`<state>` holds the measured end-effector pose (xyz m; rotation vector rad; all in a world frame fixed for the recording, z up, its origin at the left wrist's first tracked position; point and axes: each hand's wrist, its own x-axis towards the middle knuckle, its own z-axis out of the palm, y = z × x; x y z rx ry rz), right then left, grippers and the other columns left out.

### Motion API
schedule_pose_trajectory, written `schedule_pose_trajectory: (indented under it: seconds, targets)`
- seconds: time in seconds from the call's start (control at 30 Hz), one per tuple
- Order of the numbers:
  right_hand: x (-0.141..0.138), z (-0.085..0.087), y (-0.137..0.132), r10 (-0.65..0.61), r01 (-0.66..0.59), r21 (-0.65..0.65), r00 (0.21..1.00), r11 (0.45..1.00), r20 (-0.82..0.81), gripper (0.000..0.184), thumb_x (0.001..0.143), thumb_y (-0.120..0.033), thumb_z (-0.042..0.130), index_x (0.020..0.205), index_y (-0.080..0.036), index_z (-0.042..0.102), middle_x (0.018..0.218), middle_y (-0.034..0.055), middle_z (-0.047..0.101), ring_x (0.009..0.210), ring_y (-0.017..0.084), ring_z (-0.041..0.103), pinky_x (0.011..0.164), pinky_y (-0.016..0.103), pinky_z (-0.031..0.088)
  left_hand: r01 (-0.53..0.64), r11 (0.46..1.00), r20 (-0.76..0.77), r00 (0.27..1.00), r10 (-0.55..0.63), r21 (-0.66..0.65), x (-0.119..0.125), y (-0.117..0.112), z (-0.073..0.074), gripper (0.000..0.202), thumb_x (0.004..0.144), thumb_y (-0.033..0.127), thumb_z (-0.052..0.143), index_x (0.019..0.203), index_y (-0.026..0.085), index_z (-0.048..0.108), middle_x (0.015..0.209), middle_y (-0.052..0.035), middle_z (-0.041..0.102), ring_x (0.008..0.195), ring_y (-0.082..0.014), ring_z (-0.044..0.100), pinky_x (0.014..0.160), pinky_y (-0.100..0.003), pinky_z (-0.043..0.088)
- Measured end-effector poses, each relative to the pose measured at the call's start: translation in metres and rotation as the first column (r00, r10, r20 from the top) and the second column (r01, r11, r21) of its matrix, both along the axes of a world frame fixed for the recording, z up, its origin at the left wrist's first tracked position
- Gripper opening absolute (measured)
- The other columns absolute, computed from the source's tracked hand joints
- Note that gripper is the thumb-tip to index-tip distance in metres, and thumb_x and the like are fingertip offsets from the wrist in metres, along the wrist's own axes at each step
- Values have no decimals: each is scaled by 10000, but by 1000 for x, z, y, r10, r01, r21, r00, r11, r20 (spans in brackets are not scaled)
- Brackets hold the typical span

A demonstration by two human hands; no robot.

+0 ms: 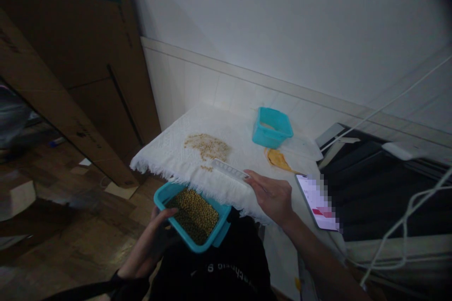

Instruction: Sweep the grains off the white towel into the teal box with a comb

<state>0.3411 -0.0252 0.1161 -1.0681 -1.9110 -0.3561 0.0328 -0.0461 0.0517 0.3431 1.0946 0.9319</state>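
My left hand [155, 233] grips a turquoise plastic container [203, 247] by its left side, thumb over the rim. Yellowish beans [199, 211], like soybeans, fill its lower part. It is held just below the fringed front edge of a white tablecloth [243, 127]. In my right hand [273, 193] is the end of a narrow, whitish, ridged plastic strip [229, 169], whose exact kind I cannot make out. The strip's far end lies by a scattered patch of beans [210, 146] on the cloth, with paler small grains among them.
A second turquoise container [266, 140] with something pale inside stands near the wall. Beside it lies a yellow-orange spoon-shaped object [278, 159]. A phone [318, 207] rests at the table's right edge. White cables [406, 221] hang at right; large cardboard [88, 70] leans at left.
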Motion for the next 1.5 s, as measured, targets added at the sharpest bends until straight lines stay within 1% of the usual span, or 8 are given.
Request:
schedule_pose_trajectory:
  seconds: [0.37,0.67,0.83,1.0,1.13,1.33,1.4,1.5]
  targets:
    - [-4,5,-10,80,-80,-34,997,996,-20,193,1048,-194,645,1161,-244,794,966,6,861,698,147,825,686,199,680,-4,1000,-47,999,4,3,-1,0,1,465,846,304,807,1250,295,578,1340,-74,704,1097,-309,757,934,-487,643]
    - [-16,5,-16,144,-151,-100,987,984,-67,279,1048,-194,638,1271,-313,756,970,-44,859,746,135,830,690,198,684,37,999,-66,997,-36,19,-3,2,4,478,866,305,788,1286,307,561,1374,-73,694,1083,-287,762,885,-442,648]
    - [-23,3,-10,44,-45,-31,999,998,-23,248,1057,-185,617,1234,-262,774,994,-10,861,744,136,829,698,192,675,34,999,-58,998,-32,30,-4,2,5,512,854,334,796,1302,313,550,1327,-68,704,1036,-289,768,874,-447,647]
    - [-26,-4,9,-26,27,-23,999,999,46,246,1042,-161,629,1198,-236,803,955,7,862,702,140,822,650,186,658,24,999,-64,998,-23,28,-4,2,9,396,867,297,780,1202,303,568,1291,-53,724,1015,-263,770,853,-415,641]
    - [-31,-4,12,70,-67,-58,996,996,59,281,1006,-121,667,1221,-241,802,1004,11,860,758,155,832,689,206,676,1,1000,-66,998,0,24,-5,2,10,410,844,292,805,1192,294,589,1201,-51,755,944,-257,778,808,-405,643]
    - [-35,3,-10,197,-199,-142,980,970,-26,395,1007,-99,653,1336,-300,740,1009,-40,859,834,131,833,786,207,686,-21,1000,-105,994,22,11,-6,4,8,483,797,300,841,1224,299,617,1194,-54,759,978,-279,775,811,-421,651]
    - [-28,3,-12,144,-144,-119,990,982,-10,395,1002,-109,668,1336,-307,742,1034,-38,856,835,135,834,790,212,687,-21,1000,-98,995,22,8,-6,4,7,503,790,307,848,1238,303,619,1196,-54,758,993,-283,772,828,-431,650]
    - [-9,3,-4,-36,36,-4,999,999,40,345,1009,-114,658,1276,-297,778,1055,-14,853,790,145,833,757,213,683,-18,1000,-84,996,17,-4,-6,6,2,507,786,318,849,1231,302,606,1181,-59,748,999,-290,768,852,-468,649]
